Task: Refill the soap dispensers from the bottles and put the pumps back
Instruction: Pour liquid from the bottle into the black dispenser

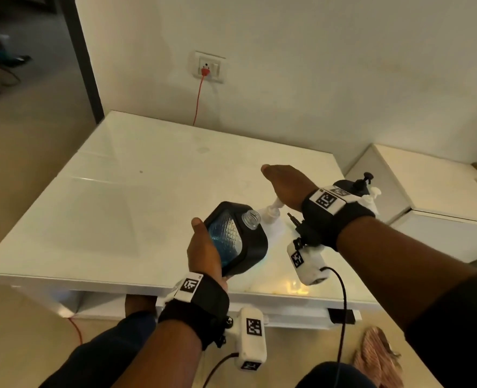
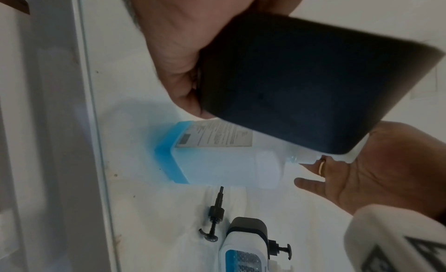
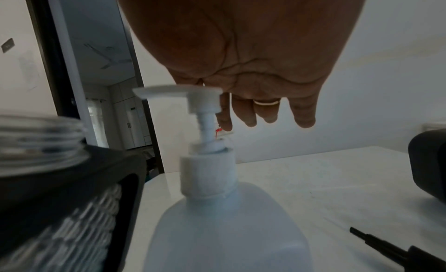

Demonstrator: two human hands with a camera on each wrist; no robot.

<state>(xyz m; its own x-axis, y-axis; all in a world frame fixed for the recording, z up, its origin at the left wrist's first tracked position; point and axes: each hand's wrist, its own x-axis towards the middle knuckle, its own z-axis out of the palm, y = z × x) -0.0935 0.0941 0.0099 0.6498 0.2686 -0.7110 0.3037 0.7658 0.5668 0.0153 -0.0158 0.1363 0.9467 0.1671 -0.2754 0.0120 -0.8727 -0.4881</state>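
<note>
My left hand (image 1: 203, 247) grips a black-framed clear dispenser (image 1: 233, 238), tilted over the table's front edge, its threaded neck (image 1: 251, 218) bare. In the left wrist view the palm (image 2: 181, 47) wraps the dispenser's dark base (image 2: 301, 85). The refill bottle (image 2: 217, 158), pale with blue liquid at its bottom, stands just beyond it with its white pump (image 3: 178, 93) still on. My right hand (image 1: 283, 186) hovers over that pump, fingers (image 3: 304, 114) straight and holding nothing. I cannot tell whether it touches the pump. A loose black pump (image 2: 213, 219) lies on the table.
A second dispenser (image 2: 246, 243) with its black pump (image 1: 364, 182) on stands at the white table's (image 1: 133, 191) right edge, with another white pump (image 1: 374, 193) beside it. A white cabinet (image 1: 441, 191) sits to the right. A red cord (image 1: 199, 96) hangs from the wall socket.
</note>
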